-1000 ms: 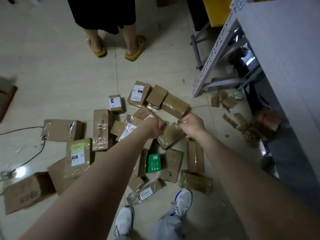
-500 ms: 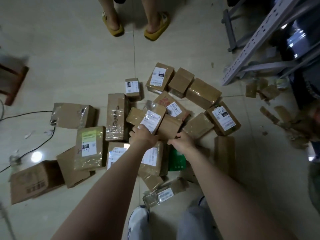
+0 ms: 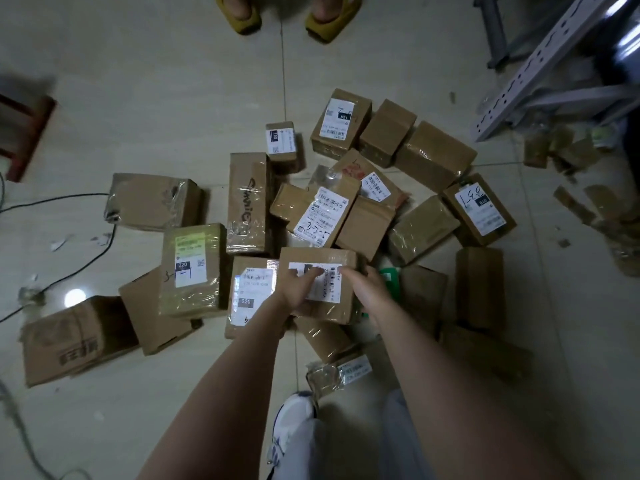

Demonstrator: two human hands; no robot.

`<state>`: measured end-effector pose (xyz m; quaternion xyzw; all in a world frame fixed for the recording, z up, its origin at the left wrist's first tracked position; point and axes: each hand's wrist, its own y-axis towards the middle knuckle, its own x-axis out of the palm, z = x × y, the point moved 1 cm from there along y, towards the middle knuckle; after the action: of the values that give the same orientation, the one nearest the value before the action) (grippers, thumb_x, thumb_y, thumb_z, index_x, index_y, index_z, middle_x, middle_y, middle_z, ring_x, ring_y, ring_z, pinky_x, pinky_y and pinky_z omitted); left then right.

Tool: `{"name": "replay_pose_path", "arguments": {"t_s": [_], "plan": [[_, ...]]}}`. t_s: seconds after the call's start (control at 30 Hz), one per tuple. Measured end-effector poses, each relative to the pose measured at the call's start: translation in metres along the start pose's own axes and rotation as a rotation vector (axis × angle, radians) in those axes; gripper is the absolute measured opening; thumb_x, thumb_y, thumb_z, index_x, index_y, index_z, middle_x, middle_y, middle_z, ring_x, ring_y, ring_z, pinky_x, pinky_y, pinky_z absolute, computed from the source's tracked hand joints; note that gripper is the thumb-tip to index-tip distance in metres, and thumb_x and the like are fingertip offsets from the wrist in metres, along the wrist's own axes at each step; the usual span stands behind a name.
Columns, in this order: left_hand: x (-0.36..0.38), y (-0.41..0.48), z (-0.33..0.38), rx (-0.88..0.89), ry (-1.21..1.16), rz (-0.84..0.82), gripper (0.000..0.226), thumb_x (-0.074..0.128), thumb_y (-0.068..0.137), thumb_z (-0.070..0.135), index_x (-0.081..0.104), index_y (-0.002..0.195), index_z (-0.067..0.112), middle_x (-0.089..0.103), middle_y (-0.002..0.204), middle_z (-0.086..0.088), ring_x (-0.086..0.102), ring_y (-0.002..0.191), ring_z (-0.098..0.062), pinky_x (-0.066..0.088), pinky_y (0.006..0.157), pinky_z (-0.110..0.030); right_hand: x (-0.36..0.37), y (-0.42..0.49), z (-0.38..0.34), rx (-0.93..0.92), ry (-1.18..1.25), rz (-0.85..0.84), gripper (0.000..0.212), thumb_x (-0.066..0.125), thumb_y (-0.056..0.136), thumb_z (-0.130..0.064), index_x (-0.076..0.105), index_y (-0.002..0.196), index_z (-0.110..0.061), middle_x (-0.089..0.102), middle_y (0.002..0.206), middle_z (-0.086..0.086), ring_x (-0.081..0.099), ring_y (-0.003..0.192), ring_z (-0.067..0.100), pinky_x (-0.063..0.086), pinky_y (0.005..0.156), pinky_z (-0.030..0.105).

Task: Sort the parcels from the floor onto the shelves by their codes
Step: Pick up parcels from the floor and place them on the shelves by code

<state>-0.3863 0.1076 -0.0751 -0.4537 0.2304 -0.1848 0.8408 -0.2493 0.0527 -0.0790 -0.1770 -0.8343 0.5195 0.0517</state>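
Observation:
Several brown cardboard parcels with white labels lie scattered on the tiled floor. Both my hands hold one taped parcel [image 3: 320, 259] with a barcode label, lifted above the pile at the centre. My left hand [image 3: 299, 289] grips its left side, thumb across the label. My right hand [image 3: 367, 285] grips its right side. Beside it lie a parcel marked 220 [image 3: 251, 292], a labelled parcel [image 3: 320, 214] just beyond, and a parcel with "33-1" handwritten on it [image 3: 479, 207] to the right. A grey metal shelf frame [image 3: 540, 64] stands at the top right.
Another person's feet in yellow sandals [image 3: 242, 15] stand at the far edge of the pile. A black cable [image 3: 69, 271] runs over the floor on the left. Cardboard scraps [image 3: 568, 199] litter the floor by the shelf. My shoes [image 3: 294, 424] are just below the pile.
I have picked up a labelled parcel from the pile's near side and hold it in both hands. The view has tilted further down toward the floor.

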Motion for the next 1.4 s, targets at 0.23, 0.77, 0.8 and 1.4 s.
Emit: {"name": "replay_pose_path", "arguments": {"t_s": [0.23,0.77,0.8,1.4], "plan": [[0.015,-0.016,0.022,0.057,0.028,-0.040,0.061,0.052,0.097,0.041,0.036,0.146,0.010,0.048,0.141,-0.014,0.048,0.123,-0.027,0.036,0.092,-0.033,-0.008,-0.019,-0.010,-0.031,0.050,-0.046,0.023,0.064,0.094,-0.026,0.052,0.113,-0.031,0.060,0.100,-0.003,0.053,0.079,0.007,0.036,0.058,0.023],[-0.013,-0.010,0.023,0.071,-0.035,0.051,0.059,0.052,0.094,0.048,0.050,0.137,0.008,0.051,0.137,-0.009,0.050,0.123,-0.027,0.039,0.096,-0.037,0.012,-0.001,0.032,0.105,0.046,-0.039,0.036,0.079,0.079,-0.030,0.055,0.106,-0.022,0.067,0.111,0.007,0.064,0.101,0.028,0.053,0.092,0.043],[-0.014,-0.014,0.024,0.075,-0.030,0.056,0.069,0.055,0.086,0.057,0.052,0.135,0.008,0.054,0.134,-0.009,0.052,0.121,-0.027,0.041,0.101,-0.039,0.011,-0.006,0.030,0.087,0.082,-0.048,0.030,0.078,0.081,-0.028,0.058,0.103,-0.024,0.068,0.106,0.005,0.065,0.097,0.025,0.054,0.086,0.039],[-0.025,-0.256,0.203,0.207,-0.397,0.123,0.090,0.070,0.071,0.055,0.035,0.140,0.008,0.055,0.130,-0.012,0.058,0.113,-0.029,0.051,0.093,-0.045,-0.090,-0.278,-0.099,-0.159,0.765,0.094,0.076,0.087,0.067,-0.019,0.050,0.134,-0.020,0.066,0.124,0.010,0.065,0.111,0.026,0.046,0.106,0.045]]}}
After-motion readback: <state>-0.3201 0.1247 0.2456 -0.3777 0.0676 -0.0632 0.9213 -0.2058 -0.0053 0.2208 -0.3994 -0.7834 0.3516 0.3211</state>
